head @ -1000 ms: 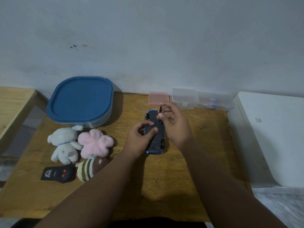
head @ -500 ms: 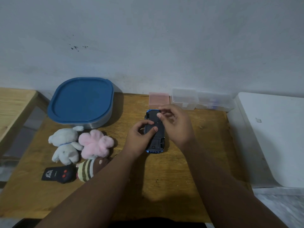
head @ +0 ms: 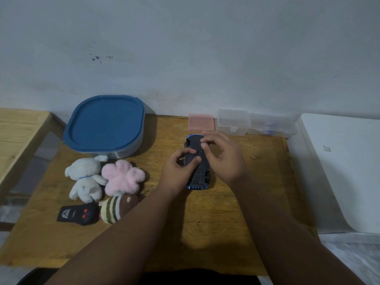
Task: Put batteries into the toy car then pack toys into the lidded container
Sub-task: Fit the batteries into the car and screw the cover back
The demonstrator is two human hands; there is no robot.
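Observation:
A blue toy car (head: 197, 175) lies upside down on the wooden table (head: 205, 233), its black underside facing up. My left hand (head: 177, 171) grips the car's left side, thumb across the underside. My right hand (head: 224, 157) rests over the car's far half, fingertips pressing on the underside. Whether it holds a small piece I cannot tell. The lidded container (head: 104, 125), grey with a blue lid, stands shut at the back left. In front of it lie a white plush (head: 85, 179), a pink plush (head: 122, 177), a striped plush (head: 115, 208) and a black remote (head: 77, 214).
A pink box (head: 201, 122) and two clear plastic boxes (head: 234, 121) line the wall behind the car. A white surface (head: 339, 167) borders the table on the right. A second wooden surface (head: 18, 128) sits to the left across a gap.
The small dark piece my right hand held upright above the car a second ago has come down flat against the underside. My left hand has kept its grip.

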